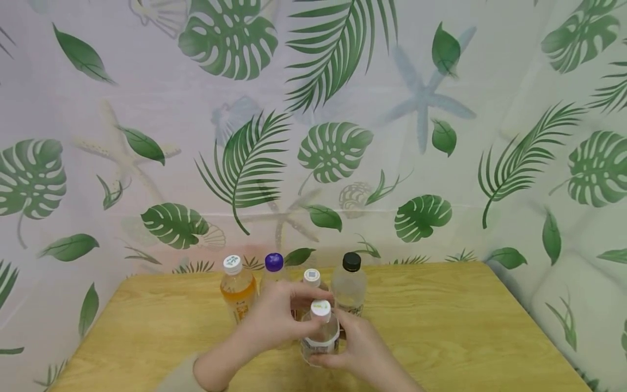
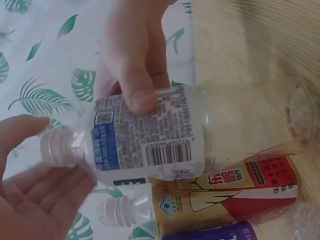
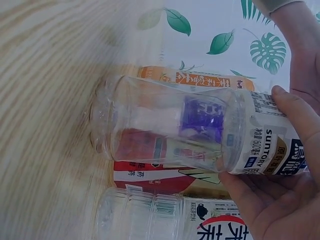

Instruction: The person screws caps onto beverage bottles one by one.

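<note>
A clear plastic bottle (image 1: 320,343) with a white printed label stands upright between the hands; no coloured drink shows through its lower part. The right hand (image 1: 360,340) grips it round the label, the thumb lying across the printing in the left wrist view. At the top, the left hand (image 1: 279,313) has its thumb and fingers curled round the white bottle cap (image 1: 320,308). Seen from the left wrist, the thumb meets one side of the cap (image 2: 56,145) and the fingers lie on the other. The right wrist view shows the bottle's ribbed clear base (image 3: 105,117).
Close behind stand several bottles: an orange drink bottle (image 1: 238,291) with a white cap, a purple-capped bottle (image 1: 274,262), a gold-and-red labelled bottle (image 2: 225,192) and a black-capped clear bottle (image 1: 350,286). The wooden table (image 1: 455,326) meets a leaf-patterned cloth (image 1: 441,179) at the back.
</note>
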`<state>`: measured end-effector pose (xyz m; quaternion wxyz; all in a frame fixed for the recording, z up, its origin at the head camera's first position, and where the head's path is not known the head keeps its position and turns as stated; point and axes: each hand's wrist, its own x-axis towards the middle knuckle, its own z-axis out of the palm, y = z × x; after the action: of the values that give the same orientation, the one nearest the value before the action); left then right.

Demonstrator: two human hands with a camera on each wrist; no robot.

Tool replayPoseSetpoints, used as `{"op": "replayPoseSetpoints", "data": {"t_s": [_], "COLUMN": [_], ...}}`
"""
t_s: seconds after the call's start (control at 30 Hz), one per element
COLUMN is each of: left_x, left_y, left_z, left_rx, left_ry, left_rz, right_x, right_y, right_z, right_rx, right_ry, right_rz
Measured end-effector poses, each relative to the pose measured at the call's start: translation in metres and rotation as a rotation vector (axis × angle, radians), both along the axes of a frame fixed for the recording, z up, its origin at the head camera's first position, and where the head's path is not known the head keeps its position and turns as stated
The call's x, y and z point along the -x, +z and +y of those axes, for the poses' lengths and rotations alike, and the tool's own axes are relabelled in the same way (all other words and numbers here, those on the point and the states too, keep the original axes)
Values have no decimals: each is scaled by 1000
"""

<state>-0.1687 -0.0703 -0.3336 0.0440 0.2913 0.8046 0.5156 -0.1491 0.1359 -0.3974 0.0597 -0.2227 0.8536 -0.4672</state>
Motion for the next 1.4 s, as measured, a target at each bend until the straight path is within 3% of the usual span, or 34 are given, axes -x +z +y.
{"op": "replayPoseSetpoints", "data": {"t_s": [0.2, 0.3, 0.4, 0.63, 0.8, 1.1, 1.4], "left_x": [-9, -10, -7, 6, 8, 9, 6], "left_y": [-4, -5, -3, 1, 5, 8, 8], "left_z": [10, 12, 11, 2, -1, -2, -3], "left_rx": [155, 182, 136, 29, 28, 54, 62], "left_ry": [279, 325, 275, 28, -75, -139, -141], "left_rz": [308, 366, 317, 78, -2, -36, -46], "right_x": [-2, -2, -2, 0, -1, -2, -2], "right_y": [-2, -2, -2, -1, -1, 0, 0], "right_z": [0, 1, 1, 1, 2, 3, 3], "right_rx": [33, 41, 38, 27, 28, 22, 27], "right_ry": [3, -1, -1, 1, 6, 11, 21], "right_rz": [-8, -10, -2, -22, -40, -24, -20]}}
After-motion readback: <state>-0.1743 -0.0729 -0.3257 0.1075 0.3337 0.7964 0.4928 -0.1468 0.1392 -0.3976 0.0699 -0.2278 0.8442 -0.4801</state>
